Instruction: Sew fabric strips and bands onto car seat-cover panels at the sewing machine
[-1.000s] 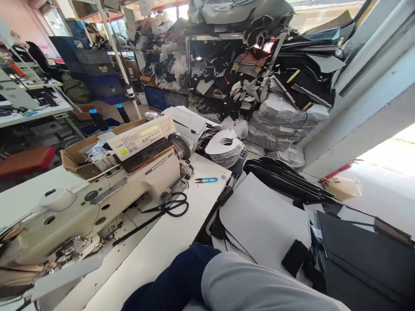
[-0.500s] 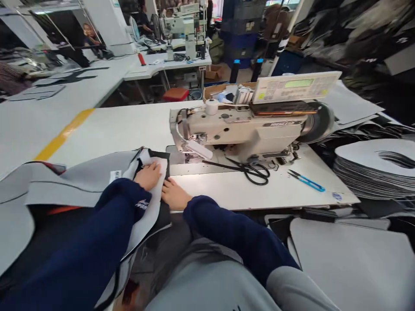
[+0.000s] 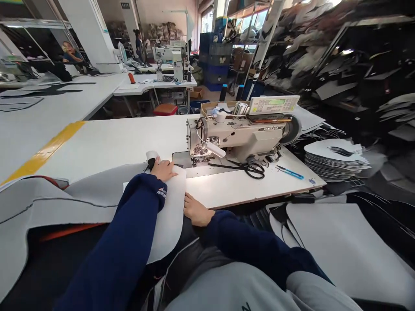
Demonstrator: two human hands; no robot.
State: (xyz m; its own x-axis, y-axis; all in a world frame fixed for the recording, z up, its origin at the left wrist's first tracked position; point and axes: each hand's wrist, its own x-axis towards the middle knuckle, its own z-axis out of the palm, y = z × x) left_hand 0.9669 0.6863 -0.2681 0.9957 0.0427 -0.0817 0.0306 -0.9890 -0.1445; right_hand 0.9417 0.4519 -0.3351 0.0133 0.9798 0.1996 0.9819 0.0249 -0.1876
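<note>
My left hand [image 3: 164,169] lies on a light grey fabric panel [image 3: 170,216] with a rounded lower corner, its fingers stretched over the top end. Beside those fingers a small grey and black flap [image 3: 151,155] curls upward. At the panel's right edge, my right hand [image 3: 197,210] is closed on the border, its fingertips partly hidden. Black material shows beneath the panel. Just beyond both hands stands a sewing machine [image 3: 240,134], its needle area lit. A larger grey piece with dark piping [image 3: 71,203] spreads to the left.
Black scissors [image 3: 254,169] and blue thread snips [image 3: 290,172] lie right of the needle area. Stacked ring-shaped pieces [image 3: 335,162] stand farther right. Grey panels [image 3: 333,233] lie by my right side. Yellow tape [image 3: 45,151] crosses the white table. Two people are in the background.
My view has tilted up and shifted. The grey panel has moved closer to the needle area with both hands on it, and now covers the black strip that showed along its top and right edge.
</note>
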